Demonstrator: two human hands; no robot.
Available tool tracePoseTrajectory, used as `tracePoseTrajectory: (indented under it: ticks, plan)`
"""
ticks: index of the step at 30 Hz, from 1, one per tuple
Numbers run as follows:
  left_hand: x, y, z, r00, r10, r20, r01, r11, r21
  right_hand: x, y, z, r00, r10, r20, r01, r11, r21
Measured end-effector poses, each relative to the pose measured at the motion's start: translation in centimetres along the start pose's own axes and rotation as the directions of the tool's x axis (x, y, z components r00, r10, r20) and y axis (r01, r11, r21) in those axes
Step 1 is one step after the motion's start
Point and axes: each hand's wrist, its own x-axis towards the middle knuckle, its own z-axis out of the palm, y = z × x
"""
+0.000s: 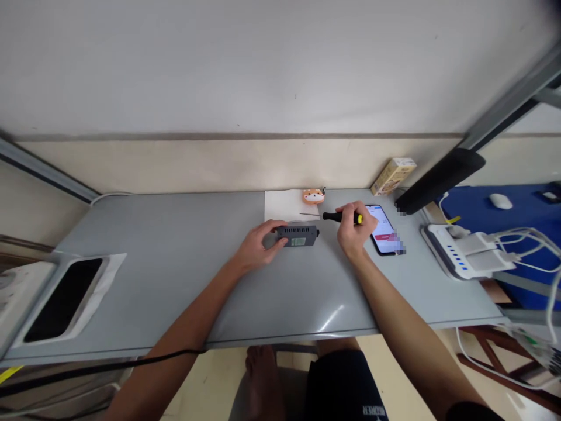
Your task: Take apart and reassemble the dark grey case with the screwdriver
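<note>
My left hand [259, 245] grips the left end of a small dark grey box-shaped device [298, 235] lying on the grey table [184, 263]. To its right, my right hand [354, 231] is closed around a screwdriver [339, 217] with a black and yellow handle. The thin shaft of the screwdriver points left over a white sheet of paper [283, 204], just behind the device. The tip does not touch the device.
A lit phone [383, 229] lies right of my right hand. An orange animal-shaped toy [314, 196] and a small carton [393, 175] stand at the back. A white power strip [460, 252] with plugged cables sits at the right edge; a black tray [61, 298] is far left.
</note>
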Motion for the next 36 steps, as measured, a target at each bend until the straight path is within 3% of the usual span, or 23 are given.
tracePoseTrajectory:
  ticks: [4,9,16,22,29,36]
  plan:
    - [0.1,-0.1,-0.2,0.997,0.030,-0.073,-0.034,0.998,-0.058,0.1,-0.1,0.1,0.999,0.026,-0.029,-0.025,0.999,0.035]
    - [0.4,0.0,-0.2,0.993,0.029,-0.112,-0.038,0.996,-0.075,0.6,-0.1,0.4,0.982,0.187,-0.038,-0.183,0.978,0.096]
    - [0.2,-0.2,-0.6,0.995,0.099,-0.031,-0.099,0.995,-0.022,0.8,-0.3,1.2,0.878,0.474,0.066,-0.467,0.820,0.331]
    - [0.0,-0.3,-1.1,0.989,0.150,-0.004,-0.149,0.983,0.110,-0.2,-0.8,1.8,0.890,0.438,0.124,-0.453,0.829,0.327]
    - [-0.1,-0.5,-0.8,0.975,0.221,0.000,-0.212,0.939,0.272,-0.6,0.1,2.0,0.915,0.394,0.088,-0.395,0.826,0.402]
    - [0.1,-0.3,-0.7,0.973,0.232,-0.003,-0.219,0.921,0.322,-1.3,-0.1,2.3,0.940,0.311,0.143,-0.342,0.862,0.375]
